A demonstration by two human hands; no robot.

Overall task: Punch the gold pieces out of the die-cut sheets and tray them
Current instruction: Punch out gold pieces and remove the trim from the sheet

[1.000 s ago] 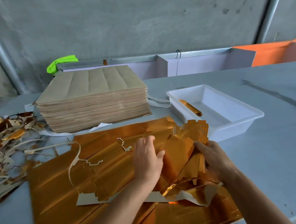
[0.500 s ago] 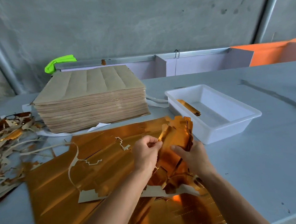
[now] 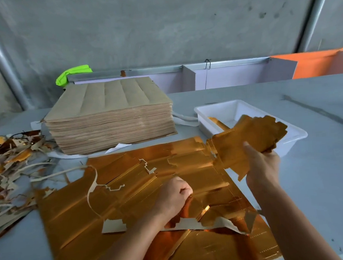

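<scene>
1. My right hand has its grip closed round a bundle of gold pieces, thumb on the near face and fingers behind — the bundle is lifted off the worktop and tilts out over the near rim of the white tray.
2. One gold piece already lies inside the tray, against its left wall.
3. My left hand is curled into a fist on the gold die-cut sheets, knuckles up; its grip pinches torn gold foil at the ragged edge near the sheet's middle, though the fingertips are hidden under the hand.
4. The sheets lie flat on the worktop in front of me, gold face up, with pale waste strips curling loose across them and a torn white-backed flap folded over just right of my left wrist.
5. Behind the sheets stands a tall stack of brown sheets, square and undisturbed, just left of the tray.
6. Offcut scrap — gold and pale strips in a tangle — is heaped at the far left of the worktop.
7. A bright green cloth sits behind the stack, by the wall.
</scene>
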